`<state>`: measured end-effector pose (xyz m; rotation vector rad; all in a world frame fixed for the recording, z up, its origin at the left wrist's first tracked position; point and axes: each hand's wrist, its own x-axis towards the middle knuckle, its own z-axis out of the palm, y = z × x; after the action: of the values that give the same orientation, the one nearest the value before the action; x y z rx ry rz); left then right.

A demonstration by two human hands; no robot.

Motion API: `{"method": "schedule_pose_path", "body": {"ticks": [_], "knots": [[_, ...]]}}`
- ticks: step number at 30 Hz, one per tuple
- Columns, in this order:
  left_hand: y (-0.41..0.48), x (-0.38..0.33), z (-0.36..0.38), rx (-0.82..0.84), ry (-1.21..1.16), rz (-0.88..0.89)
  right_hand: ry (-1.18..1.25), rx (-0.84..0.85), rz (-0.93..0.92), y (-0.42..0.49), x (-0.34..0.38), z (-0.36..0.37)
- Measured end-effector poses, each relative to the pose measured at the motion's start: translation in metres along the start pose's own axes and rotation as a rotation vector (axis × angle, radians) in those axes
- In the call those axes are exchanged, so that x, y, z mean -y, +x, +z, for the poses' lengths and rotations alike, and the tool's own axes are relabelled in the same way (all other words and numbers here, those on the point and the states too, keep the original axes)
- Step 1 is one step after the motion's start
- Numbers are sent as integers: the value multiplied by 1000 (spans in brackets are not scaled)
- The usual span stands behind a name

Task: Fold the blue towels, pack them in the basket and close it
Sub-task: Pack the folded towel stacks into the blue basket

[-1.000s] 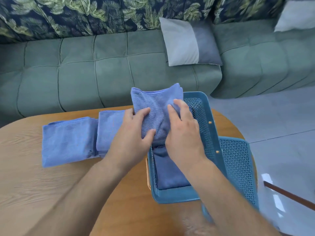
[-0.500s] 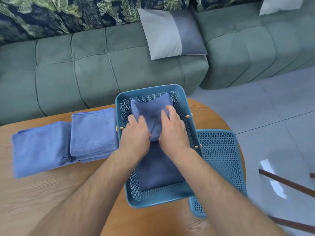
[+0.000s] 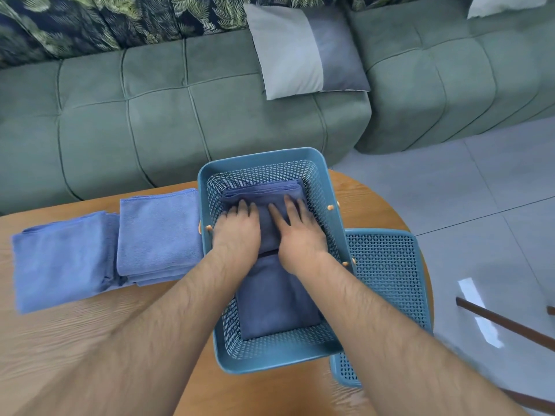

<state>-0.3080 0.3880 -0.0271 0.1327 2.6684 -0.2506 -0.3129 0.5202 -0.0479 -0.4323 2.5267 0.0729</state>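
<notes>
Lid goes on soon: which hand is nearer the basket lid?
Right. The right hand rests on the towel nearer the basket lid; left hand rests farther left.

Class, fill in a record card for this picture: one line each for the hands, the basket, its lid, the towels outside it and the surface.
Hands: left hand and right hand both press on the far towel in the basket
Basket: blue mesh, open; holds the far towel and a near towel
Lid: lid lies flat, right of the basket
Towels outside: nearer pile beside the basket's left wall, leftmost pile beyond it
Surface: wooden table
</notes>
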Motion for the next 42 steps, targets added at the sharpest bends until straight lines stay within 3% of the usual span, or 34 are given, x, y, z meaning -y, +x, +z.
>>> {"method": "schedule_pose_path", "body": {"ticks": [5, 8, 12, 15, 23, 29, 34, 38, 42], "knots": [[-3, -1, -6, -48, -41, -3, 81, -88, -14, -8, 3, -14], [-24, 7, -17, -196, -146, 68, 145, -213, -22, -32, 10, -27], [-60, 30, -25, -559, -404, 130, 176, -447, -44, -59, 31, -48], [-79, 62, -26, -566, -530, 48, 236, -642, -101, -64, 61, -59], [-111, 171, 23, -520, -516, -151, 196, -497, -247, -46, 180, -69], [-141, 250, 94, -252, -595, -478, 272, -247, -389, -24, 274, -48], [-160, 280, 124, -40, -704, -684, 292, -140, -247, -8, 315, -28], [-167, 295, 131, -57, -931, -683, 351, -64, -162, -5, 331, -25], [-168, 306, 134, -62, -946, -679, 471, -97, -104, -6, 340, -26]]}}
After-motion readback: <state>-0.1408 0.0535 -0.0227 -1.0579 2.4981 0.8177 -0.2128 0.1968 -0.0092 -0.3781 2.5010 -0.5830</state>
